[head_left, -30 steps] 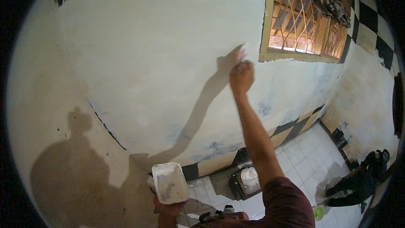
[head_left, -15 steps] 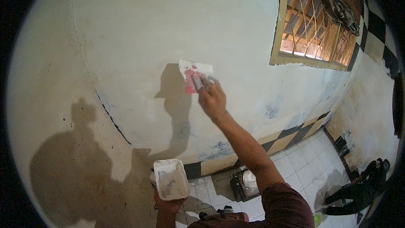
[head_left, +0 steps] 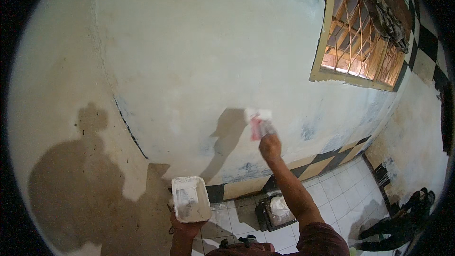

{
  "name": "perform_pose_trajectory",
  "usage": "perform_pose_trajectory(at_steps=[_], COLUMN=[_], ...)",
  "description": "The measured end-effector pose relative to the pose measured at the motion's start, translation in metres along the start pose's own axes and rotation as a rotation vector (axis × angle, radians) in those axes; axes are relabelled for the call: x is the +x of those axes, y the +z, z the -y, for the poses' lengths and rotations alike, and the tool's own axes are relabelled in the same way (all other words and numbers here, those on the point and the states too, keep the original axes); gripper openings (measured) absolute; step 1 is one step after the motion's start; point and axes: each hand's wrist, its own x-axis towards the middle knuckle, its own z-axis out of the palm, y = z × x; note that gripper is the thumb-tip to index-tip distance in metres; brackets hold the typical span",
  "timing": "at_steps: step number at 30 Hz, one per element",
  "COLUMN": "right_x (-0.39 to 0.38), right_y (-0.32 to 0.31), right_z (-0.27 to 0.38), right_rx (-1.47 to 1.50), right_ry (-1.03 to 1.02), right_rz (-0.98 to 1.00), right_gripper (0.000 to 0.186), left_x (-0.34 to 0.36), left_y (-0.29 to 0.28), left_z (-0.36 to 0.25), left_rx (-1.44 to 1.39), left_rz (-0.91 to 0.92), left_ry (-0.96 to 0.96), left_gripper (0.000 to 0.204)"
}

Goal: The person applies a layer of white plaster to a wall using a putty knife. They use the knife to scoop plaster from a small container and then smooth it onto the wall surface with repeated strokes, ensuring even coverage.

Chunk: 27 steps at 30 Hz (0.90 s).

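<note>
While our right hand (head_left: 270, 147) grips a red-and-white spreader (head_left: 256, 125) (blurred) at the wall (head_left: 199, 52), left hand (head_left: 186, 226) holds white tub (head_left: 204, 201), barred window (head_left: 355, 42) upper right, forearm (head_left: 296, 189) overlaps edge of dark box (head_left: 263, 218)

Wearing a dark maroon top (head_left: 241, 251), leaning kinda brown in this light. Short on the right at least: plain-looking, roomy sleeve (head_left: 324, 239), rounded toward the shoulder, ending somewhere around the elbow, can't say exactly where. Bare from there down, right forearm (head_left: 296, 194) all the way to the right hand (head_left: 270, 147). Whitish-grey smears on the fingers (head_left: 268, 128), but pretty blurry, so can't swear to the pattern. Left forearm (head_left: 182, 245) bare too as far as visible, same deal with the left hand (head_left: 187, 228), though partly hidden. Upper left arm out of frame, sorry.
</note>
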Motion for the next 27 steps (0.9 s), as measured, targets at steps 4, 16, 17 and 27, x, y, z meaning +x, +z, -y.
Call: perform_pose_trajectory(at_steps=[4, 16, 17, 27], right_x=[0.079, 0.149, 0.148, 0.130], right_y=[-0.050, 0.030, 0.040, 0.035], right_z=[-0.013, 0.097, 0.123, 0.204], right_rx=[-0.018, -0.084, -0.058, 0.266], right_ry=[0.217, 0.249, 0.275, -0.248], right_rz=[-0.500, -0.430, -0.310, -0.229], right_gripper=[0.018, 0.008, 0.009, 0.030], left_x=[0.000, -0.022, -0.023, -0.029], left_y=[-0.007, 0.026, 0.028, 0.025], left_z=[0.002, -0.001, -0.001, -0.004], left_rx=[0.049, -0.178, -0.190, 0.085], left_rz=[-0.121, -0.175, -0.157, -0.156], left_ry=[0.045, -0.014, -0.013, 0.193], left_gripper=[0.063, 0.062, 0.062, 0.063])
